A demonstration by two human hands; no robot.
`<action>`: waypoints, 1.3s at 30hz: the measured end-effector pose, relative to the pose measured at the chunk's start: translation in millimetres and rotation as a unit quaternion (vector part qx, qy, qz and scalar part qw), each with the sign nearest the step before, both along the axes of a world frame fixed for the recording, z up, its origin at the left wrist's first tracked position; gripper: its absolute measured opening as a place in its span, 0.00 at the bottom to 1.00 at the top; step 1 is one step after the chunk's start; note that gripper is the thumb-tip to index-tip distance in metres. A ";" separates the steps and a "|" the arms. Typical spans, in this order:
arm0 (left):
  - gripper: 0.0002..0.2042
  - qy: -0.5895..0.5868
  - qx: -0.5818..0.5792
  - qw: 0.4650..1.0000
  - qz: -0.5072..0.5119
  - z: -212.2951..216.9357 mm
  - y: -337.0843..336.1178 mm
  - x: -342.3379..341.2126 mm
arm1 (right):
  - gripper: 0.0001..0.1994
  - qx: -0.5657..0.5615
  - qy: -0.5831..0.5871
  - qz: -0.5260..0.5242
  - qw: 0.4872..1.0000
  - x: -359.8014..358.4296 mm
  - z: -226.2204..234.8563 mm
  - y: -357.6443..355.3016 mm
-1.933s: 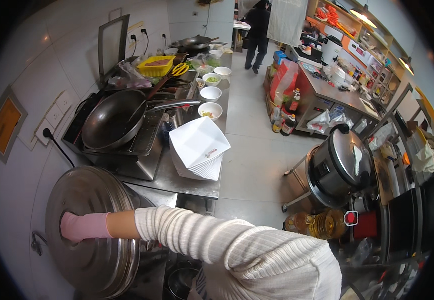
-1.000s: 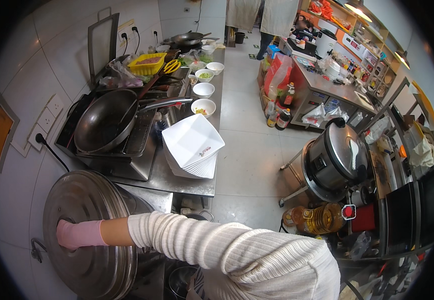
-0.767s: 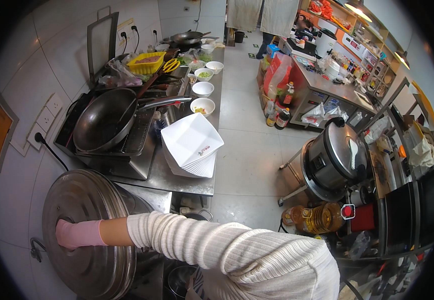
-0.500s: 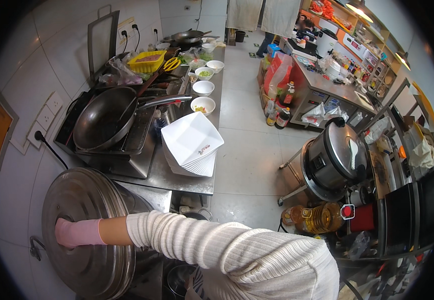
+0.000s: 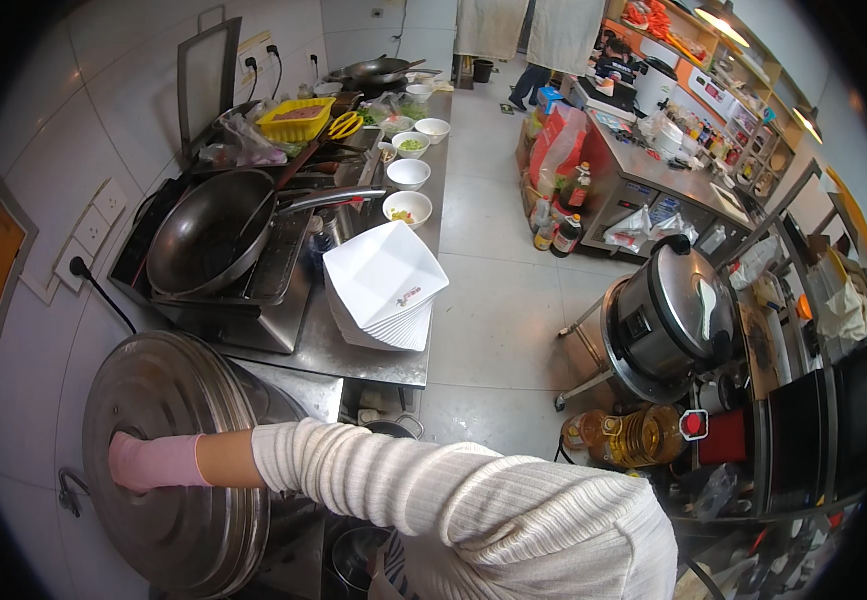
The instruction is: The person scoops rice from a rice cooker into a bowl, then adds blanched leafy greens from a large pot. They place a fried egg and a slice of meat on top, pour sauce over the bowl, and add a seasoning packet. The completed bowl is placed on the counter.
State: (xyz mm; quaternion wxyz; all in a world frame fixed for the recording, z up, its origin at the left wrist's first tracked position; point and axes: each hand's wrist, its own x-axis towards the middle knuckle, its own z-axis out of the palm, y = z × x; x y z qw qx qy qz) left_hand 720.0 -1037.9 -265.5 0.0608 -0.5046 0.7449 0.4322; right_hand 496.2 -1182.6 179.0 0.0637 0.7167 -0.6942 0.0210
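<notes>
My right hand (image 5: 152,461), in a pink glove, is closed at the middle of a large round metal lid (image 5: 174,545). The handle there is hidden under the glove, and the fingertips do not show. My forearm, in a pushed-up white ribbed sleeve (image 5: 354,468), crosses from the lower right. Beneath the lid stands a big metal pot (image 5: 266,400), of which only part of the wall shows. My left hand is not in view.
Past the lid, a dark wok (image 5: 204,240) sits on a stove. Beside it are stacked white square bowls (image 5: 384,275), small bowls (image 5: 409,175) and a yellow basket (image 5: 296,122). To the right stand a rice cooker (image 5: 669,310) and oil jugs (image 5: 644,436).
</notes>
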 end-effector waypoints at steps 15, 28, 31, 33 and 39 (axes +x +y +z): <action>0.11 -0.033 -0.033 0.996 -0.076 -10.7 4.5 31.7 | 0.14 0.005 -0.032 -0.003 0.999 -2.3 2.8 4.8; 0.10 -0.074 -0.091 0.978 -0.174 -20.2 12.8 63.7 | 0.14 0.026 -0.023 -0.010 0.999 -2.0 19.0 20.1; 0.09 -0.080 -0.104 0.969 -0.208 -25.0 19.2 83.1 | 0.14 0.000 -0.060 -0.004 0.998 -2.2 22.8 27.5; 0.09 -0.077 -0.115 0.963 -0.233 -30.6 29.8 105.1 | 0.14 0.018 -0.042 -0.007 0.999 -0.2 25.3 33.0; 0.08 -0.052 -0.149 0.943 -0.294 -48.6 71.0 145.0 | 0.11 0.009 -0.048 0.005 0.999 -5.1 36.4 46.7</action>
